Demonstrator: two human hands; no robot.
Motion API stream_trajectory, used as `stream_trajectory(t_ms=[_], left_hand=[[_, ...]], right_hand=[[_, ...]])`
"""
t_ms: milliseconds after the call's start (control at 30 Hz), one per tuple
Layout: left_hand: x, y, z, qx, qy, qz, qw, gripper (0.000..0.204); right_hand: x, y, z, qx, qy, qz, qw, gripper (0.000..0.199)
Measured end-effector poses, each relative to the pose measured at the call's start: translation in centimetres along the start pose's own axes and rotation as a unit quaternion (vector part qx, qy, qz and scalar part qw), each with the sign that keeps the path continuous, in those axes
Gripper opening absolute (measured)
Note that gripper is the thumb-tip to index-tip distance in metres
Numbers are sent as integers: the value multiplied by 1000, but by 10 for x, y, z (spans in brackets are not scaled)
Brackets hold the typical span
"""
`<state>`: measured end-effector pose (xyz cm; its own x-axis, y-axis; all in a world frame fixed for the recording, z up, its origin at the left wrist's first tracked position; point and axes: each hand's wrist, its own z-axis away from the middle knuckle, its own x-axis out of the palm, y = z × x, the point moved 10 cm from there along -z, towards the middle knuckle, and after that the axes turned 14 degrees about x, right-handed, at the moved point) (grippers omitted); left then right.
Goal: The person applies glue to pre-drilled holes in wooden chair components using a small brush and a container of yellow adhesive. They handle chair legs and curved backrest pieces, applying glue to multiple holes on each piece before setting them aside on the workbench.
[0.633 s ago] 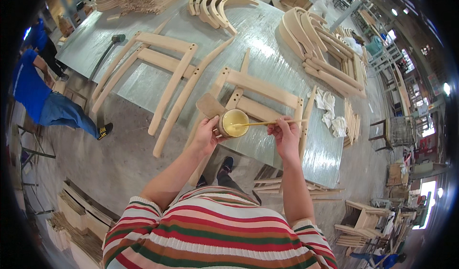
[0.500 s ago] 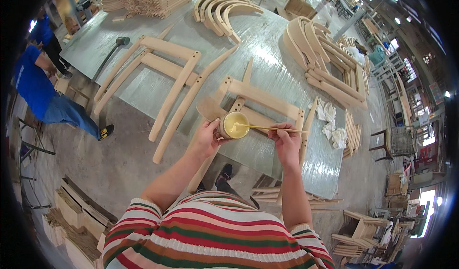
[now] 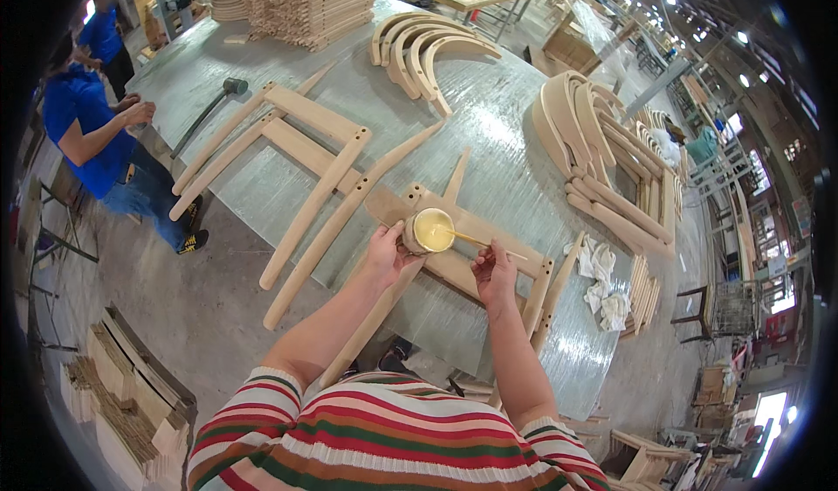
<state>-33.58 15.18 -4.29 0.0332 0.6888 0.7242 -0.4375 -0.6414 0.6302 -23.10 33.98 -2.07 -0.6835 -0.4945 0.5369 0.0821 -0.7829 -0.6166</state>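
Observation:
My left hand (image 3: 387,254) grips a small round cup (image 3: 419,240) tipped toward me, holding pale yellow glue-like paste (image 3: 430,228). A thin wooden stick (image 3: 471,240) is pinched in the fingers of my right hand (image 3: 495,274), its far end in the paste. Below both hands lies a pale wooden chair frame (image 3: 493,220) with dark holes at its corners. Just beside the cup a flat wooden piece (image 3: 384,204) sticks out; whether my left hand holds it or it rests on the frame I cannot tell.
A second chair frame (image 3: 316,109) and a black mallet (image 3: 209,107) lie to the left on the plastic-covered table (image 3: 497,155). Curved wooden parts (image 3: 428,50) and stacked pieces (image 3: 310,6) stand farther back. White rags (image 3: 598,273) sit at right. A person in blue (image 3: 92,129) stands at left.
My right hand has moved a little left and nearer to me, and the stick slants more steeply. The cup stays in my left hand. The person at left has turned and raised their hands.

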Motion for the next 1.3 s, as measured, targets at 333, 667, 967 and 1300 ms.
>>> stream_trajectory(t_ms=[333, 667, 967, 1300], left_hand=[[-22, 8, -30, 16, 70, -28, 997, 20], [-66, 0, 3, 0, 85, -12, 996, 20], [-82, 5, 23, -3, 50, 2, 999, 24], [-85, 8, 27, -4, 72, -8, 997, 19]], right_hand=[[65, -47, -52, -77, -77, 103, 989, 15], [158, -66, -52, -312, -74, 436, 841, 19], [195, -50, -36, -395, -105, 540, 736, 19], [211, -63, -29, -410, -83, 584, 695, 19]])
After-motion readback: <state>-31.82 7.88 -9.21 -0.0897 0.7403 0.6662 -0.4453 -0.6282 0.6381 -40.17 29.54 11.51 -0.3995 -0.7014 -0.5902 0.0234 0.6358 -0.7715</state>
